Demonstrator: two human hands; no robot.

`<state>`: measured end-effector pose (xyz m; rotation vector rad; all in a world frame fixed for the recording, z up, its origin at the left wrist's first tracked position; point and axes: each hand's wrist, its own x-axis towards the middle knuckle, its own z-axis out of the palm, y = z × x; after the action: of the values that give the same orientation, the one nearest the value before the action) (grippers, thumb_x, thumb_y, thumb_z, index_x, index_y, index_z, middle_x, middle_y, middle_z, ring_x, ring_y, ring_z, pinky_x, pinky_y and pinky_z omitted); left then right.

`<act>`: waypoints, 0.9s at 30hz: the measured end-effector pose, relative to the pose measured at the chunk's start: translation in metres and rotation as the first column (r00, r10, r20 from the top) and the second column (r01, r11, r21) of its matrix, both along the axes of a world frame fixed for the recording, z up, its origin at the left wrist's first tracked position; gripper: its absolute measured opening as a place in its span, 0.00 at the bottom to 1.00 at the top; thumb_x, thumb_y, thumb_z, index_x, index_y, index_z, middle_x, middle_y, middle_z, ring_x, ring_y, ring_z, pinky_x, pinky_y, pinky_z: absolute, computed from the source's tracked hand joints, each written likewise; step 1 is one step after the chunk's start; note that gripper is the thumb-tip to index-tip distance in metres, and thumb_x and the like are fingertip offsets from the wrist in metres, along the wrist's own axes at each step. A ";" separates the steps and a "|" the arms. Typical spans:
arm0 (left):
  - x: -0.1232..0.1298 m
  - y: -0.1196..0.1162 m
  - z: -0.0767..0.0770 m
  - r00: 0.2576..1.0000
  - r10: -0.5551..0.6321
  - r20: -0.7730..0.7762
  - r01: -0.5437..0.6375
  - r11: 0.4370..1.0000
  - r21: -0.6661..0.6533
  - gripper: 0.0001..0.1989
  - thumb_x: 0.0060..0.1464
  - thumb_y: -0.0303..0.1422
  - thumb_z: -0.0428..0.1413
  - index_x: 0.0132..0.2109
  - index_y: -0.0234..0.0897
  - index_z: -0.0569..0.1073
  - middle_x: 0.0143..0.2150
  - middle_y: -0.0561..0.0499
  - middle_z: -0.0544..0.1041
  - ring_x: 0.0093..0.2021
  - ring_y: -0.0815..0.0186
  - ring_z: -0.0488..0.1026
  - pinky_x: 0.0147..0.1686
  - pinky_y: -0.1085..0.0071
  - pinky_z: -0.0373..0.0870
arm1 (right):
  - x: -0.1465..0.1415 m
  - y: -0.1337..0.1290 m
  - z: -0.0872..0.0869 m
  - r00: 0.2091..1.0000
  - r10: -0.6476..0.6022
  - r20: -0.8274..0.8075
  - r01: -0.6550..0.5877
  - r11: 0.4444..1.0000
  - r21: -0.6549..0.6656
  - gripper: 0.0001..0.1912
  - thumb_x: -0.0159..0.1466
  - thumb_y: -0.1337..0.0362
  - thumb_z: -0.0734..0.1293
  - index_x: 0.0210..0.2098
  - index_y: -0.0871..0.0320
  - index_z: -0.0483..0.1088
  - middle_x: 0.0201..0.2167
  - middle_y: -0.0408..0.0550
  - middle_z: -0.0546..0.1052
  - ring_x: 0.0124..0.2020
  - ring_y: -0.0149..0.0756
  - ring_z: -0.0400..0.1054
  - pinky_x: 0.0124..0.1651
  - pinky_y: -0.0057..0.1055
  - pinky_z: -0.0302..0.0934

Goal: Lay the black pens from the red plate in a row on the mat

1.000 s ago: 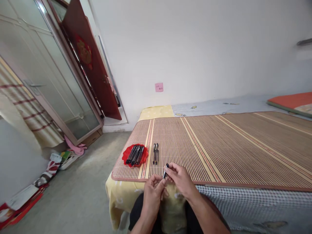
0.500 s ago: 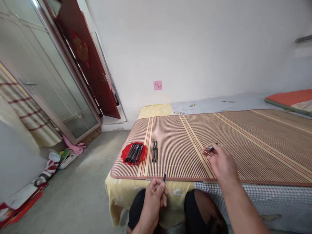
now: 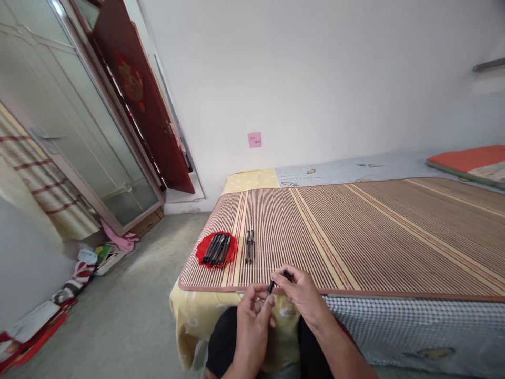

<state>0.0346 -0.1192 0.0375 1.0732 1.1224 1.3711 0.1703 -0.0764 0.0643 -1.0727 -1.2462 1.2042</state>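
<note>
Just over the bed's front edge, my left hand [image 3: 254, 321] is closed around a black pen [image 3: 270, 287], whose upper end points up and to the right. My right hand [image 3: 302, 295] has its thumb and fingers pinched close to that end. A small dark piece [image 3: 288, 275], which looks like a pen cap, shows between the right fingers. Most of it is hidden. Beyond my hands, two black pens [image 3: 250, 247] lie side by side on the striped mat [image 3: 323, 221]. To their left, a red scalloped dish [image 3: 200, 251] holds several more black pens [image 3: 216, 249].
The mat covers most of the bed, over a yellow and checked sheet [image 3: 394, 326]. A folded orange cloth [image 3: 469, 158] lies at the far right. A pink note [image 3: 254, 139] is on the wall. Clutter [image 3: 84, 260] lines the floor at left, near a glass-panelled door [image 3: 90, 116].
My right hand has moved left and down from above the mat, bringing the small dark piece to the pen in my left hand. The pens on the mat and in the dish have stayed put.
</note>
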 end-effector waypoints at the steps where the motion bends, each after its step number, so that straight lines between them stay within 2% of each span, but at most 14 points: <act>1: 0.000 0.000 0.000 0.999 0.027 -0.019 -0.027 1.000 -0.003 0.20 0.48 0.44 0.67 0.41 0.36 0.73 0.24 0.58 0.70 0.19 0.74 0.64 0.20 0.78 0.59 | 0.001 0.000 -0.001 1.000 0.005 0.013 -0.005 1.000 0.018 0.22 0.56 0.44 0.73 0.26 0.58 0.72 0.20 0.41 0.66 0.20 0.28 0.53 0.20 0.26 0.45; 5: 0.001 0.001 0.000 0.994 0.078 -0.081 -0.079 0.997 -0.012 0.18 0.47 0.43 0.67 0.37 0.37 0.72 0.17 0.61 0.64 0.19 0.72 0.62 0.21 0.77 0.58 | 0.005 -0.002 -0.002 0.998 0.014 0.069 -0.019 0.996 0.085 0.18 0.61 0.49 0.71 0.28 0.58 0.73 0.24 0.43 0.70 0.23 0.30 0.58 0.24 0.26 0.49; 10: -0.001 0.001 -0.002 0.991 -0.049 -0.122 0.047 0.999 -0.020 0.17 0.55 0.48 0.62 0.37 0.37 0.73 0.18 0.57 0.68 0.19 0.71 0.59 0.22 0.75 0.56 | 0.010 -0.003 -0.002 0.995 -0.005 0.102 -0.010 0.989 0.148 0.16 0.63 0.51 0.69 0.28 0.57 0.73 0.24 0.43 0.71 0.26 0.33 0.61 0.28 0.27 0.54; 13: -0.003 0.003 -0.003 0.989 -0.105 -0.107 0.105 0.994 -0.005 0.20 0.56 0.50 0.60 0.38 0.35 0.76 0.22 0.55 0.69 0.22 0.70 0.61 0.24 0.75 0.57 | 0.010 -0.002 -0.002 0.994 0.002 0.107 -0.020 0.985 0.169 0.16 0.63 0.52 0.69 0.27 0.57 0.73 0.24 0.43 0.72 0.27 0.34 0.64 0.31 0.28 0.57; 17: -0.006 0.006 -0.003 0.986 -0.043 -0.159 0.050 0.998 0.042 0.18 0.57 0.47 0.60 0.36 0.35 0.77 0.25 0.54 0.68 0.26 0.69 0.61 0.27 0.74 0.58 | 0.005 -0.002 -0.002 0.998 -0.008 0.061 0.002 0.994 0.107 0.16 0.61 0.50 0.70 0.28 0.57 0.73 0.23 0.43 0.71 0.26 0.34 0.63 0.29 0.28 0.57; 21: -0.005 0.008 -0.001 0.985 -0.073 -0.155 0.080 0.996 0.042 0.20 0.58 0.50 0.58 0.33 0.35 0.75 0.25 0.54 0.68 0.25 0.69 0.62 0.26 0.74 0.58 | 0.003 -0.002 -0.002 0.999 0.008 0.032 -0.009 0.998 0.055 0.19 0.59 0.47 0.70 0.27 0.56 0.73 0.21 0.43 0.69 0.24 0.34 0.62 0.26 0.28 0.55; 23: -0.003 0.009 0.000 0.989 -0.081 -0.127 0.086 0.996 0.035 0.20 0.57 0.50 0.59 0.35 0.35 0.75 0.25 0.55 0.69 0.24 0.69 0.62 0.25 0.74 0.58 | 0.005 0.000 -0.003 0.998 -0.017 0.068 0.011 0.997 0.076 0.19 0.59 0.47 0.70 0.27 0.57 0.74 0.22 0.43 0.70 0.25 0.35 0.63 0.28 0.29 0.57; 27: 0.002 0.010 0.000 0.999 -0.041 -0.032 0.041 0.999 -0.005 0.20 0.48 0.47 0.67 0.37 0.38 0.70 0.23 0.59 0.68 0.19 0.72 0.61 0.20 0.76 0.58 | 0.011 0.004 -0.003 0.989 -0.086 0.118 0.070 0.989 0.133 0.17 0.60 0.49 0.70 0.28 0.58 0.75 0.25 0.46 0.75 0.30 0.37 0.67 0.34 0.30 0.60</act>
<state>0.0362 -0.1096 0.0377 1.1122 1.1202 1.3228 0.1809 -0.0721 0.0616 -1.1031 -1.3449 0.9963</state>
